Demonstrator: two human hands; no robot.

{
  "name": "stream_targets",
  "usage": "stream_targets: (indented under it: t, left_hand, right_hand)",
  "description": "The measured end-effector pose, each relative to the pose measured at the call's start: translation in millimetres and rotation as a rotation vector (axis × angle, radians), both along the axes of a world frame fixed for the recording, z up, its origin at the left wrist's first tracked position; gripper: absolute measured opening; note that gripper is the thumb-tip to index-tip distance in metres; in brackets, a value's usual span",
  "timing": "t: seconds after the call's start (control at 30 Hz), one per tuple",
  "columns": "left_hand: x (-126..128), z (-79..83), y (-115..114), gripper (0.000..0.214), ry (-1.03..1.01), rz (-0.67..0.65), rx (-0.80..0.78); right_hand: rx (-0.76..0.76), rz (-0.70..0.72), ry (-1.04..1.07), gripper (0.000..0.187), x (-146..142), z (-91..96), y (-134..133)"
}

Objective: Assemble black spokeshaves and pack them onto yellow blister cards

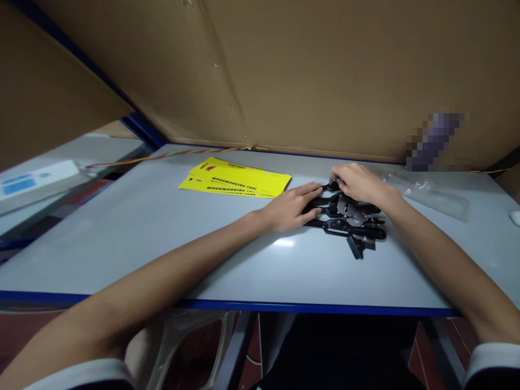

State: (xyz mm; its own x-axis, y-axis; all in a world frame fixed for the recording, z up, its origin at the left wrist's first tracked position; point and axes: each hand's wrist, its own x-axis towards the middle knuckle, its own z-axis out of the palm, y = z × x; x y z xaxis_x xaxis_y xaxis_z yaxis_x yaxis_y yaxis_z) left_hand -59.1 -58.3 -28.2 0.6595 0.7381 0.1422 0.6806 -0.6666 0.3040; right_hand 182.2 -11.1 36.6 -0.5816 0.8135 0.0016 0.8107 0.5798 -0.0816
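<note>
A small pile of black metal tools (pixel 352 221) with silver blades lies on the grey table (pixel 162 244), right of the middle. My left hand (pixel 290 207) rests on the pile's left end, fingers curled around the black handles. My right hand (pixel 357 183) sits on the pile's far side, fingers pinched on the top piece near its end.
Yellow printed cards (pixel 238 179) lie stacked to the left of the hands. A clear plastic bag (pixel 430 192) lies at the right. A red-and-yellow wire (pixel 170 154) runs along the back edge. Cardboard walls (pixel 325 70) stand behind. A white device (pixel 36 181) sits at far left.
</note>
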Motion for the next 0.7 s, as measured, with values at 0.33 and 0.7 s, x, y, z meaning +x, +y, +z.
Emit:
stream_targets:
  t: [0.33, 0.7]
  left_hand:
    - [-0.1, 1.1, -0.5, 0.075, 0.022, -0.013, 0.019]
    - [0.9, 0.0, -1.8, 0.074, 0.009, -0.013, 0.032]
  right_hand:
    - [0.018, 0.086, 0.052, 0.028, -3.4, -5.5, 0.6]
    - [0.026, 0.071, -0.059, 0.027, -5.7, 4.2, -7.1]
